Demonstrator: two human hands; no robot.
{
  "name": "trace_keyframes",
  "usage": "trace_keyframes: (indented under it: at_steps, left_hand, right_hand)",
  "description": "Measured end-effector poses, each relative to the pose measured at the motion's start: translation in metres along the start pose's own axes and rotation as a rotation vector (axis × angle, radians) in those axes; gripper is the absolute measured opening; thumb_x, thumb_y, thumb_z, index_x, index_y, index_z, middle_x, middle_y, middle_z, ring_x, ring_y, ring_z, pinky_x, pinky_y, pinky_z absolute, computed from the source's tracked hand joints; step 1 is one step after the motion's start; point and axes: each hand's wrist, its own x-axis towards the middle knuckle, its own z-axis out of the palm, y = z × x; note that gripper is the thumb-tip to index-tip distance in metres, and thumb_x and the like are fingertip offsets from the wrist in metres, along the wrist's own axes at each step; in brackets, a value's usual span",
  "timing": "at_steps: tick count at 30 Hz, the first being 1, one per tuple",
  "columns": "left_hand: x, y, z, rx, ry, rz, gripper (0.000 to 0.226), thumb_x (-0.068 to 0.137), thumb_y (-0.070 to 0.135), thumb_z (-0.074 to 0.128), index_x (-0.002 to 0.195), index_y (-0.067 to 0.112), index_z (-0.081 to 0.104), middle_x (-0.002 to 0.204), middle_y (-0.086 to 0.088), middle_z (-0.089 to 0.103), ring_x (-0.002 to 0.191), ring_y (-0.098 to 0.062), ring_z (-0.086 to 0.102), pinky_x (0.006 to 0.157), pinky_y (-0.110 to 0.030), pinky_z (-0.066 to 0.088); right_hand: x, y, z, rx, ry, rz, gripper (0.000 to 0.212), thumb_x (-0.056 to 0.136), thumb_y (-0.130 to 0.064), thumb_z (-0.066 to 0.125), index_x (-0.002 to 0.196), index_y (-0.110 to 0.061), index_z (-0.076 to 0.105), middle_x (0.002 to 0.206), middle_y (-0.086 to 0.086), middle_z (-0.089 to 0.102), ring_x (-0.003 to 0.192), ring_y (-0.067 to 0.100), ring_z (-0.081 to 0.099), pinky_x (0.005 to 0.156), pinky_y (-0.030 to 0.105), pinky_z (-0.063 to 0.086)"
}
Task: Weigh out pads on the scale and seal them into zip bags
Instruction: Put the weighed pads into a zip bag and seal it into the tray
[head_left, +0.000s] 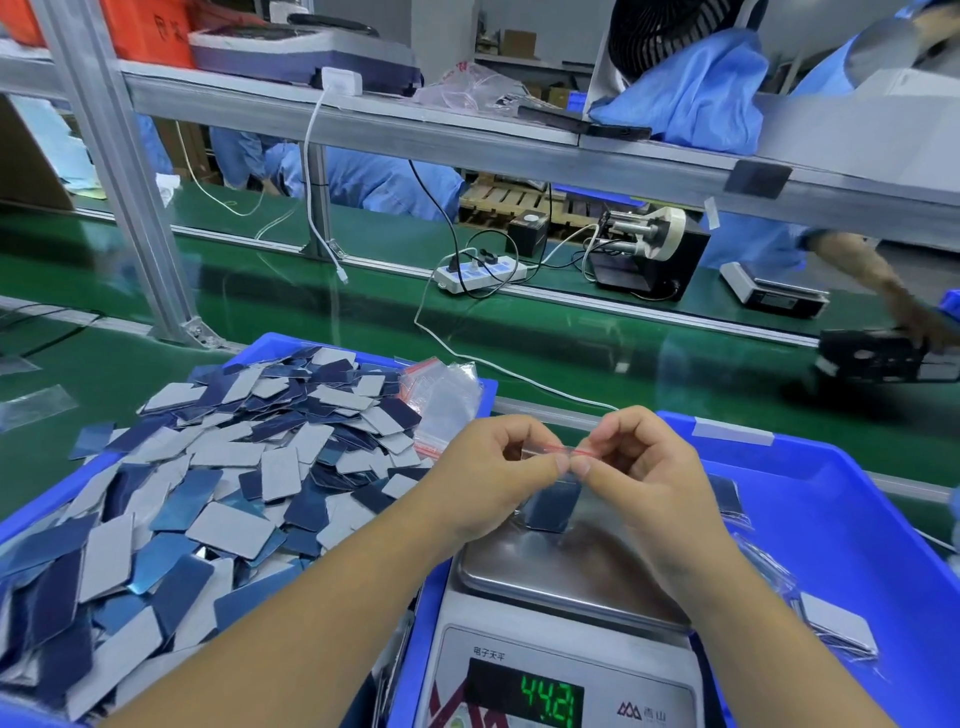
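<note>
My left hand and my right hand meet thumb to thumb above the scale, both pinching the red zip strip of a clear zip bag with dark blue pads inside. The bag hangs down onto the steel pan of the scale, whose display reads 44.21. A blue tray on the left is heaped with several blue and grey pads. Empty zip bags lie at that tray's far right corner.
A second blue tray on the right holds filled bags. Behind runs a green conveyor belt with a power strip, cables and a label dispenser. Another person's hand reaches in at far right.
</note>
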Motion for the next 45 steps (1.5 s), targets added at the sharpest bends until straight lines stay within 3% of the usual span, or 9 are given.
trace_keyframes:
  at_steps: [5, 11, 16, 20, 26, 30, 36, 40, 45]
  left_hand:
    - [0.002, 0.001, -0.003, -0.055, 0.036, 0.011, 0.004, 0.075, 0.028, 0.069, 0.073, 0.025, 0.069, 0.076, -0.007, 0.057, 0.072, -0.018, 0.046, 0.069, -0.034, 0.037]
    - [0.002, 0.0, -0.006, -0.083, -0.009, -0.033, 0.012, 0.076, 0.028, 0.074, 0.076, 0.017, 0.07, 0.066, 0.002, 0.058, 0.062, -0.014, 0.051, 0.063, -0.028, 0.046]
    - [-0.001, 0.001, -0.001, -0.032, -0.024, 0.014, 0.002, 0.077, 0.027, 0.07, 0.076, 0.028, 0.072, 0.068, 0.012, 0.063, 0.061, -0.008, 0.055, 0.063, -0.024, 0.047]
    - [-0.001, 0.004, 0.0, -0.05, 0.0, 0.023, 0.002, 0.075, 0.029, 0.072, 0.073, 0.029, 0.073, 0.07, 0.003, 0.061, 0.067, -0.014, 0.051, 0.068, -0.032, 0.044]
    - [0.0, 0.007, -0.013, -0.084, -0.048, 0.005, 0.006, 0.073, 0.023, 0.074, 0.07, 0.028, 0.076, 0.071, 0.006, 0.068, 0.069, -0.008, 0.061, 0.074, -0.023, 0.053]
    - [0.001, 0.009, -0.017, -0.069, -0.034, -0.021, 0.006, 0.07, 0.021, 0.076, 0.068, 0.026, 0.076, 0.072, 0.002, 0.07, 0.072, -0.011, 0.063, 0.078, -0.028, 0.054]
    - [0.0, 0.012, -0.03, 0.057, -0.096, -0.051, 0.019, 0.083, 0.006, 0.078, 0.07, 0.02, 0.075, 0.072, 0.001, 0.071, 0.07, -0.007, 0.064, 0.072, -0.018, 0.053]
    - [-0.002, 0.018, -0.026, 0.135, -0.048, -0.035, 0.017, 0.083, 0.008, 0.078, 0.07, 0.019, 0.074, 0.072, 0.002, 0.072, 0.07, -0.006, 0.064, 0.071, -0.016, 0.052]
    - [0.002, 0.028, -0.009, 0.143, -0.074, -0.005, 0.02, 0.085, 0.016, 0.077, 0.073, 0.031, 0.078, 0.069, 0.013, 0.069, 0.063, 0.002, 0.06, 0.062, -0.011, 0.047]
  right_hand:
    - [0.0, -0.001, -0.002, -0.043, 0.006, 0.007, 0.025, 0.073, -0.008, 0.073, 0.076, -0.032, 0.063, 0.07, -0.007, 0.062, 0.069, 0.011, 0.054, 0.066, 0.021, 0.046]
    - [0.0, -0.003, -0.004, -0.031, 0.008, -0.017, 0.027, 0.071, -0.006, 0.068, 0.071, -0.032, 0.059, 0.067, -0.008, 0.058, 0.064, 0.009, 0.049, 0.061, 0.019, 0.044]
    - [-0.002, -0.001, -0.001, -0.075, -0.059, 0.014, 0.016, 0.076, -0.012, 0.067, 0.077, -0.026, 0.06, 0.072, -0.007, 0.059, 0.069, 0.011, 0.051, 0.065, 0.024, 0.044]
    - [-0.002, -0.003, -0.002, -0.056, -0.025, -0.026, 0.023, 0.074, -0.01, 0.07, 0.073, -0.03, 0.06, 0.069, -0.008, 0.059, 0.066, 0.008, 0.051, 0.063, 0.019, 0.045]
    - [0.0, -0.007, -0.009, -0.033, -0.006, -0.05, 0.029, 0.069, -0.007, 0.074, 0.07, -0.033, 0.061, 0.067, -0.007, 0.062, 0.066, 0.011, 0.056, 0.063, 0.019, 0.049]
    - [0.0, -0.007, -0.01, -0.015, -0.02, -0.044, 0.031, 0.069, -0.005, 0.075, 0.07, -0.032, 0.061, 0.067, -0.004, 0.065, 0.065, 0.01, 0.059, 0.063, 0.019, 0.05]
    - [-0.004, -0.006, -0.011, -0.112, -0.056, -0.035, 0.025, 0.074, -0.005, 0.073, 0.072, -0.024, 0.058, 0.07, 0.0, 0.07, 0.065, 0.015, 0.057, 0.062, 0.024, 0.049]
    - [-0.006, -0.014, -0.011, -0.101, -0.034, -0.043, 0.024, 0.078, 0.004, 0.07, 0.075, -0.014, 0.054, 0.068, -0.004, 0.067, 0.064, 0.014, 0.054, 0.06, 0.022, 0.046]
    - [-0.012, -0.026, -0.024, -0.094, 0.055, -0.016, 0.024, 0.073, -0.007, 0.069, 0.067, -0.027, 0.057, 0.062, -0.004, 0.055, 0.058, 0.017, 0.048, 0.055, 0.026, 0.044]
